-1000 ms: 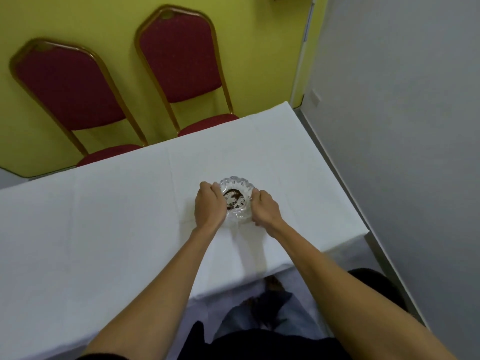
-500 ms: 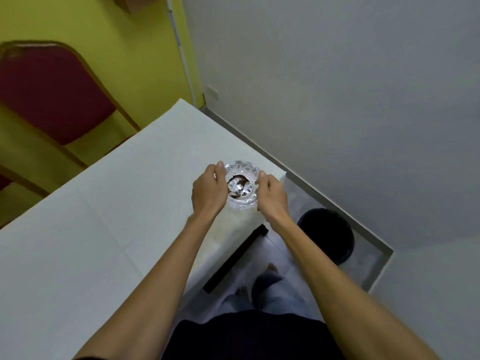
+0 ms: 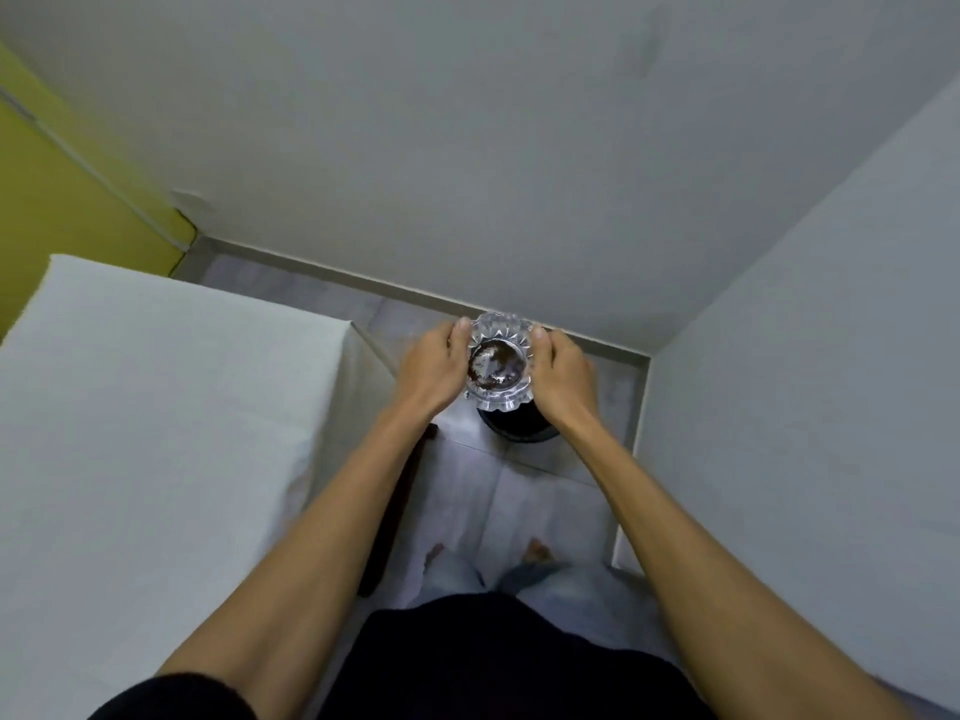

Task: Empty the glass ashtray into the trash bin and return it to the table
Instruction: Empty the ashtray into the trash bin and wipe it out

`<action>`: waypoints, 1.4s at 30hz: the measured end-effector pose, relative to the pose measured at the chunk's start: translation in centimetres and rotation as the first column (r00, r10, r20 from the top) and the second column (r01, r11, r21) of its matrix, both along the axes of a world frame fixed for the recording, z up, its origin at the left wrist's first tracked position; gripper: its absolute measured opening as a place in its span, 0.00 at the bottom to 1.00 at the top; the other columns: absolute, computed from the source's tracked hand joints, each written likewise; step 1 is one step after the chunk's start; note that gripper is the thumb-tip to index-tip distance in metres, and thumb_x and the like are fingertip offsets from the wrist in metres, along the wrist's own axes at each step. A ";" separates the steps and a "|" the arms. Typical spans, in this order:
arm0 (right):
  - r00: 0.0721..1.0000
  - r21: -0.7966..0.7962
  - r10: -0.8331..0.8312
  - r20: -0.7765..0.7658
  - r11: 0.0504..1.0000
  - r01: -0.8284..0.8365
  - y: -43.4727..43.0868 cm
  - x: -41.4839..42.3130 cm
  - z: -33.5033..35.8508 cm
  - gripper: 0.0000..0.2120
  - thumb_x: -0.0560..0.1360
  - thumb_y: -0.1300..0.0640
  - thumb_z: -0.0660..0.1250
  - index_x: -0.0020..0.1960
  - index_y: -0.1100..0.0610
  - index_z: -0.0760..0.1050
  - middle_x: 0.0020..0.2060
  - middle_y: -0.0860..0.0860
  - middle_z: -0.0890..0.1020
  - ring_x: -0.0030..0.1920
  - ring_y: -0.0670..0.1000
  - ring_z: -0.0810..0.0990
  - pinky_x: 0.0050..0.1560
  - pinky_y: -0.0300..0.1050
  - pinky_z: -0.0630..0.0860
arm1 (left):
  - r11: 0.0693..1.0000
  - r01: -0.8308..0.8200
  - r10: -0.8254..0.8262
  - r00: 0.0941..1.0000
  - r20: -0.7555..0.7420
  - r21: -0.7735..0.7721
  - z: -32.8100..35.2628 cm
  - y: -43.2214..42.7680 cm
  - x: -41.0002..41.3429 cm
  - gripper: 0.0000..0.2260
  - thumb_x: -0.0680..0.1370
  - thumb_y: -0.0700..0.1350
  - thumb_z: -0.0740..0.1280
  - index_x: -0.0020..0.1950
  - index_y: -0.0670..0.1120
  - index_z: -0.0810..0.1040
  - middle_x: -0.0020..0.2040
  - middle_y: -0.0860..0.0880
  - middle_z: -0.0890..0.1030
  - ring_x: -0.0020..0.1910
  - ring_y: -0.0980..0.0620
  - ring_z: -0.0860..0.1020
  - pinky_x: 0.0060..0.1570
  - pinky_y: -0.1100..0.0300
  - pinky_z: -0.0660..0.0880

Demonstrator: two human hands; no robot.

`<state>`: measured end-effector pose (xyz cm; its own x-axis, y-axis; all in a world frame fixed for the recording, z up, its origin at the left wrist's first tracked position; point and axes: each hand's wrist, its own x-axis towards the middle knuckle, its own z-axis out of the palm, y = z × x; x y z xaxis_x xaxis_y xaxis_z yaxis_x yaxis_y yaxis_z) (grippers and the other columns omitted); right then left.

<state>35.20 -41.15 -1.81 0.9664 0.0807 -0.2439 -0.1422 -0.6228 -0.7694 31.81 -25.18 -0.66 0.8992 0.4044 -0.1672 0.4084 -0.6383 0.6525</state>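
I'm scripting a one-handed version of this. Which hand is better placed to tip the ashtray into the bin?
Nearly even: left hand and right hand grip opposite sides of the glass ashtray, upright above the black trash bin. I'd lean right, since the table crowds the left.

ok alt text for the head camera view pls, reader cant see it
Two bare hands, left hand and right hand, hold a glass ashtray with dark ash level over a black trash bin on the tiled floor. A white-covered table stands to the left, grey walls ahead.
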 end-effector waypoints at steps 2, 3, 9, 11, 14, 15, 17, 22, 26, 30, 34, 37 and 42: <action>1.000 -0.026 -0.030 -0.007 0.999 0.030 -2.0 0.8 -0.8 0.20 0.84 0.43 0.52 0.36 0.50 0.67 0.32 0.44 0.75 0.34 0.47 0.74 0.37 0.46 0.65 | 0.999 0.034 -0.034 0.999 -0.004 -0.020 -0.9 -2.2 1.2 0.21 0.84 0.54 0.52 0.46 0.43 0.79 0.36 0.51 0.77 0.40 0.46 0.77 0.39 0.57 0.64; 0.999 -0.032 -0.042 -0.013 0.999 0.041 -2.8 1.2 -1.2 0.20 0.84 0.44 0.52 0.35 0.49 0.67 0.33 0.44 0.75 0.35 0.48 0.74 0.39 0.45 0.65 | 0.998 0.054 -0.054 0.998 -0.014 -0.030 -1.5 -3.0 1.7 0.21 0.84 0.54 0.53 0.45 0.43 0.78 0.36 0.50 0.77 0.40 0.45 0.78 0.39 0.57 0.65; 0.998 -0.069 -0.044 -0.044 0.997 0.041 -4.4 3.6 -5.1 0.19 0.85 0.45 0.51 0.43 0.53 0.71 0.39 0.50 0.78 0.44 0.56 0.78 0.44 0.50 0.73 | 0.993 0.118 -0.119 0.992 -0.044 -0.020 -5.4 -4.5 4.7 0.20 0.84 0.54 0.52 0.41 0.45 0.74 0.39 0.43 0.81 0.40 0.42 0.78 0.40 0.55 0.68; 0.998 -0.078 -0.046 -0.033 0.996 0.043 -4.1 4.6 -7.8 0.19 0.85 0.45 0.50 0.42 0.52 0.70 0.36 0.48 0.76 0.41 0.53 0.76 0.41 0.48 0.70 | 0.997 0.083 -0.083 0.996 -0.013 -0.003 -8.2 -4.5 5.7 0.20 0.84 0.54 0.53 0.42 0.45 0.76 0.41 0.40 0.83 0.41 0.41 0.79 0.40 0.54 0.69; 0.998 -0.074 -0.067 -0.002 0.995 0.066 -3.3 5.9 -13.0 0.20 0.85 0.44 0.50 0.38 0.48 0.67 0.32 0.44 0.72 0.36 0.49 0.73 0.38 0.48 0.69 | 0.999 0.033 -0.033 0.999 0.022 -0.016 -13.7 -4.6 6.9 0.21 0.85 0.52 0.53 0.50 0.42 0.81 0.42 0.44 0.83 0.43 0.44 0.79 0.41 0.57 0.67; 0.998 -0.067 -0.064 -0.003 0.996 0.063 -3.0 6.3 -15.3 0.20 0.85 0.43 0.49 0.38 0.49 0.68 0.33 0.45 0.73 0.36 0.48 0.74 0.38 0.48 0.71 | 1.000 0.021 -0.020 0.999 0.030 -0.021 -15.9 -4.6 7.2 0.20 0.85 0.52 0.53 0.48 0.43 0.79 0.40 0.47 0.82 0.41 0.47 0.78 0.40 0.58 0.66; 0.999 -0.055 -0.043 -0.004 0.998 0.043 -2.9 7.0 -20.1 0.22 0.85 0.43 0.49 0.43 0.54 0.74 0.36 0.49 0.78 0.39 0.51 0.78 0.41 0.50 0.75 | 1.000 0.003 -0.002 0.999 0.044 -0.030 -20.6 -4.5 7.5 0.17 0.85 0.52 0.53 0.43 0.47 0.73 0.35 0.53 0.76 0.36 0.52 0.73 0.37 0.60 0.64; 1.000 -0.071 0.015 0.017 0.997 -0.013 -2.2 8.6 -32.3 0.22 0.85 0.46 0.49 0.48 0.58 0.75 0.39 0.51 0.81 0.41 0.54 0.81 0.44 0.53 0.78 | 0.998 -0.023 0.026 0.999 0.034 -0.065 -33.5 -3.7 9.2 0.17 0.85 0.52 0.52 0.44 0.46 0.72 0.36 0.53 0.75 0.36 0.54 0.73 0.32 0.66 0.63; 0.993 -0.160 0.107 0.053 0.982 -0.097 -2.4 8.9 -40.1 0.14 0.84 0.54 0.51 0.53 0.57 0.75 0.45 0.54 0.83 0.45 0.57 0.82 0.49 0.58 0.80 | 0.995 -0.042 0.043 0.999 0.007 -0.093 -42.7 -3.5 9.9 0.19 0.85 0.52 0.52 0.48 0.42 0.76 0.40 0.51 0.77 0.40 0.53 0.74 0.36 0.61 0.66; 0.974 -0.193 0.200 0.106 0.965 -0.177 -2.7 8.5 -46.4 0.13 0.79 0.55 0.55 0.58 0.57 0.74 0.50 0.56 0.80 0.49 0.58 0.80 0.50 0.58 0.79 | 0.995 -0.034 0.034 0.999 -0.001 -0.089 -50.1 -2.9 11.0 0.20 0.85 0.52 0.51 0.48 0.41 0.75 0.43 0.48 0.77 0.44 0.49 0.74 0.43 0.57 0.66; 0.934 -0.250 0.278 0.223 0.943 -0.221 -4.2 7.3 -51.5 0.25 0.76 0.69 0.62 0.72 0.59 0.72 0.61 0.58 0.75 0.58 0.59 0.78 0.57 0.56 0.79 | 0.998 -0.034 0.033 0.999 -0.021 -0.058 -54.9 -2.0 11.9 0.18 0.85 0.52 0.50 0.47 0.43 0.72 0.48 0.41 0.79 0.49 0.41 0.77 0.44 0.55 0.66; 0.850 -0.339 0.376 0.369 0.906 -0.253 -5.0 6.3 -53.4 0.23 0.73 0.66 0.71 0.68 0.61 0.76 0.62 0.58 0.76 0.60 0.58 0.79 0.56 0.54 0.79 | 0.999 -0.026 0.026 0.999 -0.028 -0.031 -56.6 -1.6 12.3 0.22 0.85 0.52 0.49 0.52 0.38 0.76 0.53 0.36 0.81 0.53 0.36 0.78 0.46 0.53 0.68; 0.659 -0.488 0.522 0.541 0.833 -0.259 -5.4 6.7 -54.7 0.09 0.71 0.61 0.74 0.51 0.61 0.83 0.52 0.56 0.84 0.48 0.60 0.83 0.42 0.53 0.74 | 0.998 0.031 -0.037 0.994 -0.102 -0.060 -56.5 -1.8 12.5 0.22 0.85 0.51 0.49 0.50 0.38 0.76 0.53 0.35 0.81 0.55 0.35 0.77 0.47 0.54 0.67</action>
